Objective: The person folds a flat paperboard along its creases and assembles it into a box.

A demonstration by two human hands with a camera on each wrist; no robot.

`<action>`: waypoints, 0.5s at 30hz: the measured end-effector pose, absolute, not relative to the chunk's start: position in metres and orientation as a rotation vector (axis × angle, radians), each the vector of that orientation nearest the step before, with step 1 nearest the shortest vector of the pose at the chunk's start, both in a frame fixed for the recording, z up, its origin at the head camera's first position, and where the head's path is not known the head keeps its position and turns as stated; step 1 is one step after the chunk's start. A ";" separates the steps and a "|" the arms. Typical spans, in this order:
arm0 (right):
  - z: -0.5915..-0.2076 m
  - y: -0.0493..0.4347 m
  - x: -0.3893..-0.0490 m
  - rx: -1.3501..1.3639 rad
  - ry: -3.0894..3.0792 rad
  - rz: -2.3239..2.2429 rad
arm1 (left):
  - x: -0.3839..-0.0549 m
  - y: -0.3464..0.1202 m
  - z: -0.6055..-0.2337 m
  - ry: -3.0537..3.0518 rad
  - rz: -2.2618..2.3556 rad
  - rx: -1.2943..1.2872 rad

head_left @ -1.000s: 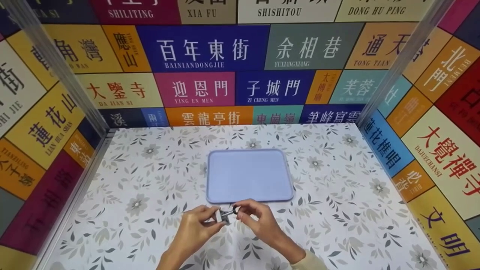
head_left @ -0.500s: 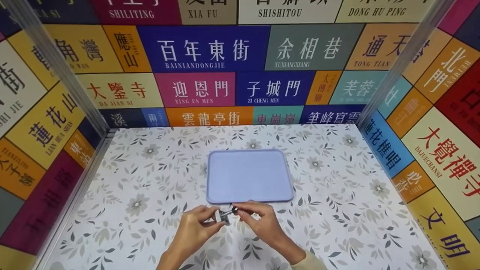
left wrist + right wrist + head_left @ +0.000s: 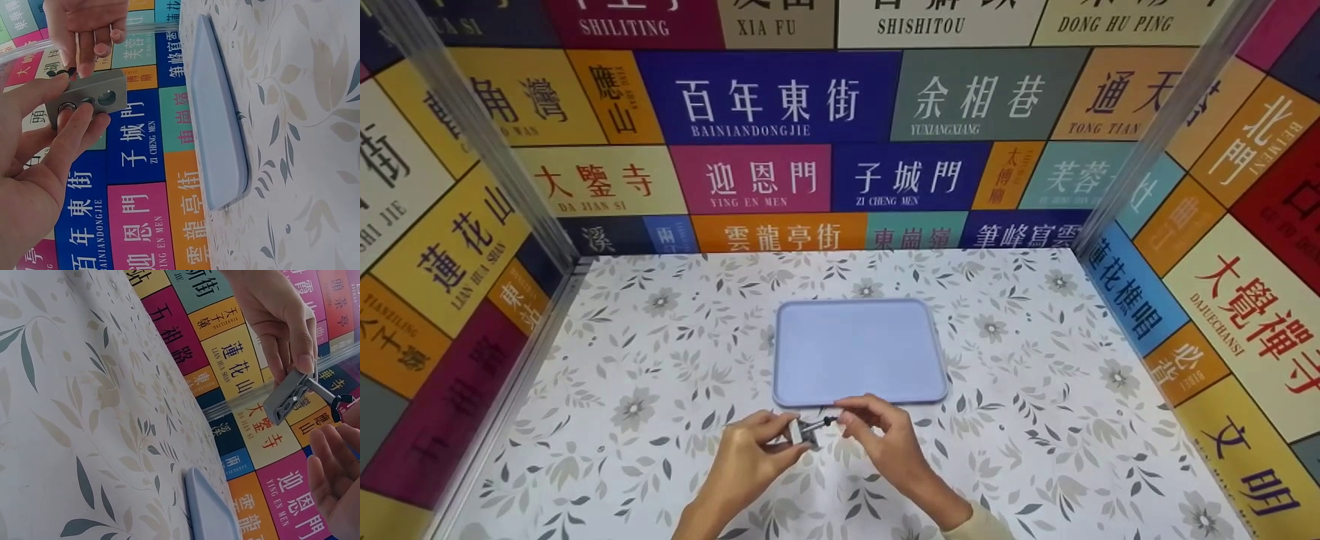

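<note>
My left hand (image 3: 751, 452) pinches a grey metal block (image 3: 93, 84) between thumb and fingers, above the patterned surface. Round holes show in one face of the block in the left wrist view. Out of the block sticks a threaded bolt (image 3: 319, 391), which ends in a black winged knob (image 3: 341, 404). My right hand (image 3: 889, 444) is at that knob, its thumb close to or touching it. In the right wrist view the other right fingers are spread apart from the knob and only loosely bent. How far the bolt sits inside the block is hidden.
A pale blue tray (image 3: 859, 352) lies flat on the white floral-patterned surface (image 3: 1020, 450), just beyond both hands. Colourful panels (image 3: 765, 97) with printed characters stand behind and on both sides, joined by clear corner strips.
The right fingers have turned about the black knob and loosened from it, and the knob's angle has changed. The left hand and the block have stayed in place.
</note>
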State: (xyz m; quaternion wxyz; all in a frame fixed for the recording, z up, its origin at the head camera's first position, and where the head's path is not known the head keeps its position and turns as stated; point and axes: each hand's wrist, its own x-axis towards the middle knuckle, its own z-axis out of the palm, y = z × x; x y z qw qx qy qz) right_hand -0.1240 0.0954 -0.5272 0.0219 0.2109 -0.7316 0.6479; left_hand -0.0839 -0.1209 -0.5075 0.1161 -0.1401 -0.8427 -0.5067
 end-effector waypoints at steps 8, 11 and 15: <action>-0.521 0.093 -0.125 0.553 -2.428 2.230 | -0.084 -0.121 -0.508 -2.458 -1.450 -0.430; -0.520 0.093 -0.125 0.577 -2.436 2.236 | -0.084 -0.121 -0.509 -2.445 -1.490 -0.448; -0.521 0.093 -0.125 0.614 -2.422 2.244 | -0.083 -0.121 -0.510 -2.437 -1.512 -0.459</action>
